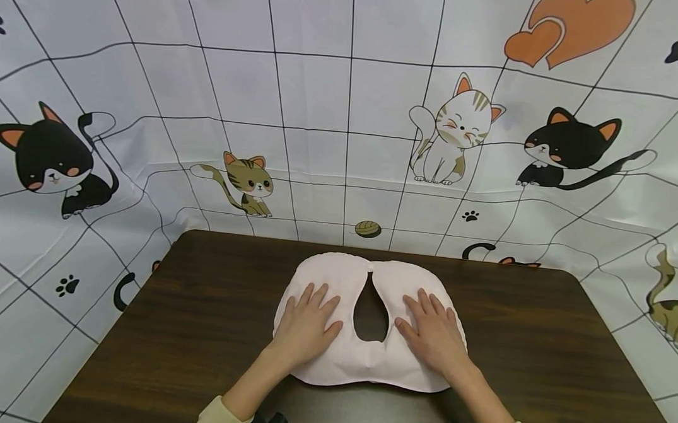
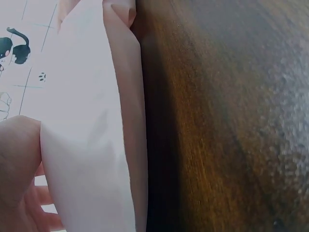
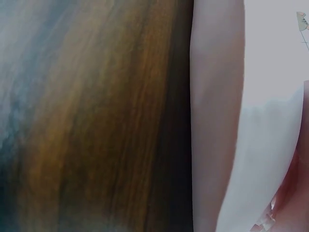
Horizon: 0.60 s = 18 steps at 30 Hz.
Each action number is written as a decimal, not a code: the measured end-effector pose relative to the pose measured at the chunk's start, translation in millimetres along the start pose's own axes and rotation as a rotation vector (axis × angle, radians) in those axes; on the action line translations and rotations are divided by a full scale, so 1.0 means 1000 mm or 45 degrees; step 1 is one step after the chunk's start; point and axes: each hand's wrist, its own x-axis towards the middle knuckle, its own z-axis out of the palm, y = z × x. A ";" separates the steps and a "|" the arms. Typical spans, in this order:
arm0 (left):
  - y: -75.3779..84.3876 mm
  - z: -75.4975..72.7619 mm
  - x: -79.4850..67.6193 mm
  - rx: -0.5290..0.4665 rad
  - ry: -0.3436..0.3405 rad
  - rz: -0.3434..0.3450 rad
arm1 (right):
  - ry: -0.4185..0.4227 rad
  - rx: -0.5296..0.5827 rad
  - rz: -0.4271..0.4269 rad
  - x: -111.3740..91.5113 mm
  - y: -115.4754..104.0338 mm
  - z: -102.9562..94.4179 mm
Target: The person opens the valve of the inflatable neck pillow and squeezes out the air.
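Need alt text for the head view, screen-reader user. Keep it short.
Two bare hands, left hand and right hand, rest flat with straight fingers on a pale pink U-shaped pillow lying on a dark wooden table. Behind the table hangs a white grid-patterned backdrop printed with cartoon cats.

No readable text anywhere — no labels, no numbers.

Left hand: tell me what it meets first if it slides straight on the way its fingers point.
The left hand first crosses the pale pink U-shaped neck pillow, then bare dark wooden table.
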 end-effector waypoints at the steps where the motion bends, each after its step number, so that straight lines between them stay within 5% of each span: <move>1: 0.000 0.001 0.000 0.004 0.000 0.000 | -0.001 0.000 0.001 0.000 0.000 0.000; 18: 0.000 -0.016 -0.012 0.033 0.092 0.017 | 0.007 0.023 -0.018 -0.007 -0.009 -0.014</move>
